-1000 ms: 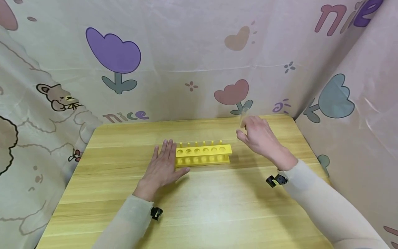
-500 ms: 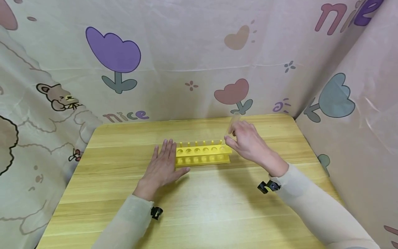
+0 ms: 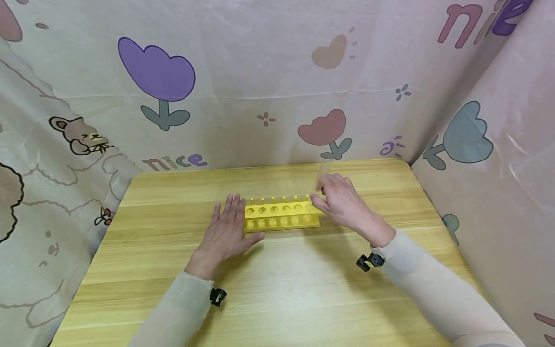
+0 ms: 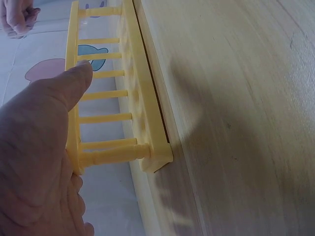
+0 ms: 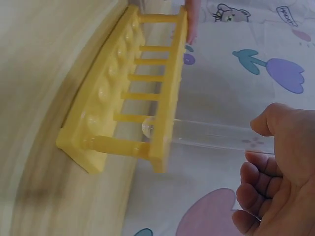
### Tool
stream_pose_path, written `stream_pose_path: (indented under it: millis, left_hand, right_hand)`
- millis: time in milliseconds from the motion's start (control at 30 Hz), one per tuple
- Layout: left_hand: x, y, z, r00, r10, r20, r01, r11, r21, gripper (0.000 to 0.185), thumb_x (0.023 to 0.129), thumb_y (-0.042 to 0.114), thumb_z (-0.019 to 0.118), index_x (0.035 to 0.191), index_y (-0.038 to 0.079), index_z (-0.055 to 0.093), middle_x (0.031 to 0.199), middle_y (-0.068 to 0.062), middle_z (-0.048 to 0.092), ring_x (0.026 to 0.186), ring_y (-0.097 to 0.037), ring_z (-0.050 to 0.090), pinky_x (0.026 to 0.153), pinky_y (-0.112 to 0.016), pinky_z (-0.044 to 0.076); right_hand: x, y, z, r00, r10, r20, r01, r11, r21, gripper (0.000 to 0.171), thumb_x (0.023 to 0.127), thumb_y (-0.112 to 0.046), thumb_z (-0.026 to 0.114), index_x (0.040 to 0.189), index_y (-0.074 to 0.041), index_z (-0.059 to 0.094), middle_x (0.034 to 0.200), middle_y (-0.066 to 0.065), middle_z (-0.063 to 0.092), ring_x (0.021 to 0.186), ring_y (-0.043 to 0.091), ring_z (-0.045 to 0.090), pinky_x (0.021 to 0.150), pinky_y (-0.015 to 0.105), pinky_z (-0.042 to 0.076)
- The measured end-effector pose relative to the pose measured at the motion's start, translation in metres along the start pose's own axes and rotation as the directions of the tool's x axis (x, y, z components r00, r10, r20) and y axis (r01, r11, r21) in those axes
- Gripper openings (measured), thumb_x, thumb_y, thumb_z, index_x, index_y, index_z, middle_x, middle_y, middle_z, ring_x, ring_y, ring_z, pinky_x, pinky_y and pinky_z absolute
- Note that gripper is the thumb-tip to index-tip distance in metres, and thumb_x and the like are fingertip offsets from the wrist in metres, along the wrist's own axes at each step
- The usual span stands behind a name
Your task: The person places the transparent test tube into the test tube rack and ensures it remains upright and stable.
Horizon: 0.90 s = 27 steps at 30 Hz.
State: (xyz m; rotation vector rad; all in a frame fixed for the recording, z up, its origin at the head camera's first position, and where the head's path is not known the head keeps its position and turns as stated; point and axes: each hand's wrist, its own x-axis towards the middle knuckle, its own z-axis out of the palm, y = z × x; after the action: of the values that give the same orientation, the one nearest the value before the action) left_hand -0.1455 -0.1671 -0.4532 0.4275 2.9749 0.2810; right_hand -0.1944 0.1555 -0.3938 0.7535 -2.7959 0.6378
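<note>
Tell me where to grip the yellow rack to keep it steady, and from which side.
Grip the rack at its free left end, where the left hand already rests against it. It is long and narrow, and the right hand is feeding a clear tube into the hole at the right end, so that end and the top are taken. Probably pinch the end post, coming in level from the left.

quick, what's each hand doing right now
Left hand: open, flat on the table against the yellow test tube rack.
Right hand: holding a clear test tube.
</note>
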Motion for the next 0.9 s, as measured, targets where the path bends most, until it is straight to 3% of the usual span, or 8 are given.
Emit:
stream_pose_path:
  millis: [500, 900]
  left_hand:
    - [-0.001, 0.0, 0.0, 1.0, 0.001, -0.005, -0.001, 1.0, -0.002, 0.115, 0.098, 0.075, 0.052, 0.168, 0.001, -0.001, 0.176, -0.018, -0.005, 0.164, -0.036, -0.005, 0.132, -0.058, -0.006]
    - [-0.001, 0.0, 0.0, 1.0, 0.003, -0.01, -0.003, 1.0, -0.011, 0.114, 0.098, 0.074, 0.053, 0.168, 0.0, 0.0, 0.177, -0.018, -0.004, 0.165, -0.037, -0.003, 0.132, -0.058, -0.005]
  right_hand:
    - [-0.003, 0.007, 0.027, 1.0, -0.008, 0.009, 0.009, 0.998, -0.066, 0.026, 0.1, -0.03, 0.067, 0.1, -0.005, 0.065, 0.096, 0.008, 0.07, 0.09, 0.03, 0.061, 0.08, 0.044, 0.044]
    - [-0.006, 0.01, 0.036, 1.0, -0.013, 0.018, 0.015, 0.995, -0.097, 0.027, 0.1, -0.032, 0.068, 0.1, -0.005, 0.065, 0.095, 0.009, 0.07, 0.09, 0.029, 0.062, 0.079, 0.043, 0.045]
